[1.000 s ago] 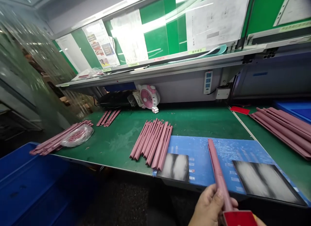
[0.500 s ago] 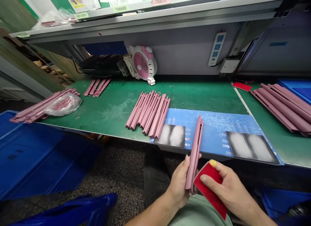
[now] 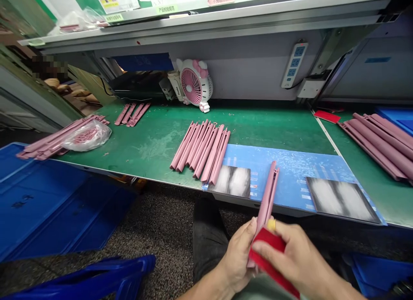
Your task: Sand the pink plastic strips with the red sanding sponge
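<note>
A long pink plastic part (image 3: 267, 194) stands tilted away from me, its lower half gripped in my left hand (image 3: 237, 255). My right hand (image 3: 298, 252) pinches a flat red pad (image 3: 269, 239) between thumb and fingers, and the pad lies against the lower part of the pink piece, hiding some of it. A yellow wrap (image 3: 271, 225) covers a finger of the right hand. Beyond my hands, a row of similar pink parts (image 3: 201, 149) lies side by side on the green table, partly over a grey-and-white sanding sheet (image 3: 237, 180).
A blue mat (image 3: 284, 158) bears a second grey-and-white sheet (image 3: 342, 199). More pink parts (image 3: 380, 140) are stacked at right; others (image 3: 58, 138) lie at left beside a plastic bag (image 3: 87, 136). A pink fan (image 3: 195, 85) stands at the back. Blue crates (image 3: 58, 205) are below left.
The red pad in my right hand has moved left onto the pink part and now covers its lower end. The left hand keeps its grip. The view has shifted slightly.
</note>
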`<move>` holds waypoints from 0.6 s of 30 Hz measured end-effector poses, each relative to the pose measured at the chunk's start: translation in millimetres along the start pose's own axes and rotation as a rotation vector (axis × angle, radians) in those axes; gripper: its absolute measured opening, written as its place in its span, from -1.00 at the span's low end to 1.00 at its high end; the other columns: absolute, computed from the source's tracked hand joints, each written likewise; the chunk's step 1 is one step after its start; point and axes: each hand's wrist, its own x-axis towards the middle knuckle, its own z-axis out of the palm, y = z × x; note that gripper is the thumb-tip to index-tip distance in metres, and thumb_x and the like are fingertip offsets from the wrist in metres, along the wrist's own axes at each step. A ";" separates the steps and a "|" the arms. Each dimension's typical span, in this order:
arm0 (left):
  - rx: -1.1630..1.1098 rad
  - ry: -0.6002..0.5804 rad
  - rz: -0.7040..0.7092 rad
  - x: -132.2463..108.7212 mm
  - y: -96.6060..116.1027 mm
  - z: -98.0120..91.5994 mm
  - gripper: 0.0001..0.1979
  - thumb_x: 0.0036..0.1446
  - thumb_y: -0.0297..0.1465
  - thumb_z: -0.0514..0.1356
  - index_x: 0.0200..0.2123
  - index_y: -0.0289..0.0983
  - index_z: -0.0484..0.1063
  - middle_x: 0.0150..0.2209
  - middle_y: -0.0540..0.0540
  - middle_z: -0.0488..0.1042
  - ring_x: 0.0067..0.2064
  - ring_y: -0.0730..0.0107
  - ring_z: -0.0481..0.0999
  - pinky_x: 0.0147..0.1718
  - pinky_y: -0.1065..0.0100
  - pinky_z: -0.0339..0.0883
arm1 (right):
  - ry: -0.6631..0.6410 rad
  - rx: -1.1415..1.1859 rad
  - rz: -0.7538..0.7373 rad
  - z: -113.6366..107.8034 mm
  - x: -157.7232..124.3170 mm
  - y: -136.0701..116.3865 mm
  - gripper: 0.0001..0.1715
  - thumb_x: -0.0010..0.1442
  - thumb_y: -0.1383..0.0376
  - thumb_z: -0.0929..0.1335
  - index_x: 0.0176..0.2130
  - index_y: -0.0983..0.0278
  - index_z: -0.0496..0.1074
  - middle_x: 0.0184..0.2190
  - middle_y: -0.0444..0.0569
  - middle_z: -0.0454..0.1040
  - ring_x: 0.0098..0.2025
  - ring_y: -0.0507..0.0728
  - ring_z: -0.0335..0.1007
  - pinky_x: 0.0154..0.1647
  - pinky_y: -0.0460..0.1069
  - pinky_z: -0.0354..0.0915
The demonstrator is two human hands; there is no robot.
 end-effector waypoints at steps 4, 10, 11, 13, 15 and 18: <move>-0.003 -0.103 -0.019 -7.1 -3.5 -11.0 -0.52 0.38 0.00 0.03 -0.12 -0.32 0.44 -0.74 0.08 0.35 -0.81 0.58 0.09 -0.80 0.54 -0.02 | 0.185 -0.069 0.083 -15.9 18.6 8.3 -0.56 0.26 -0.07 0.37 -0.43 0.20 0.35 -0.58 -0.16 0.44 -0.54 0.08 0.29 -0.49 -0.04 0.21; 0.007 -0.258 -0.008 -11.3 -12.3 -36.9 -0.38 0.35 0.06 0.02 0.12 -0.35 0.42 -0.78 0.10 0.31 -0.82 0.53 0.13 -0.75 0.51 0.17 | 0.138 -0.160 0.047 -36.0 52.1 19.7 -0.51 0.23 -0.10 0.38 -0.47 0.20 0.32 -0.61 -0.18 0.41 -0.55 0.07 0.28 -0.53 -0.06 0.16; -0.003 -0.259 -0.014 -13.3 -10.5 -38.4 -0.35 0.34 0.07 0.04 0.16 -0.36 0.42 -0.78 0.11 0.29 -0.82 0.56 0.10 -0.73 0.52 0.15 | 0.195 -0.168 0.066 -38.4 57.9 21.8 -0.51 0.22 -0.10 0.38 -0.47 0.20 0.32 -0.62 -0.18 0.41 -0.56 0.07 0.28 -0.53 -0.06 0.15; -0.018 -0.237 -0.051 -19.0 -4.1 -38.6 -0.32 0.31 0.10 0.07 0.18 -0.35 0.43 -0.76 0.13 0.25 -0.78 0.62 0.05 -0.71 0.54 0.07 | 0.230 -0.173 0.058 -41.5 66.6 24.4 -0.53 0.22 -0.08 0.39 -0.46 0.21 0.34 -0.60 -0.17 0.43 -0.55 0.07 0.30 -0.52 -0.05 0.15; -0.004 -0.185 -0.089 -25.3 3.2 -37.0 -0.29 0.26 0.13 0.12 0.18 -0.33 0.46 -0.71 0.12 0.24 -0.73 0.64 0.04 -0.68 0.55 -0.02 | 0.161 -0.167 0.009 -43.1 71.7 25.2 -0.55 0.21 -0.06 0.40 -0.45 0.21 0.37 -0.57 -0.17 0.47 -0.53 0.07 0.32 -0.50 -0.05 0.17; 0.061 -0.116 -0.096 -31.1 10.0 -36.5 -0.24 0.18 0.16 0.18 0.14 -0.36 0.50 -0.70 0.11 0.20 -0.69 0.63 0.00 -0.67 0.52 -0.10 | 0.166 -0.180 0.027 -47.8 79.1 26.9 -0.53 0.21 -0.08 0.39 -0.49 0.20 0.33 -0.60 -0.18 0.45 -0.54 0.07 0.33 -0.51 -0.05 0.16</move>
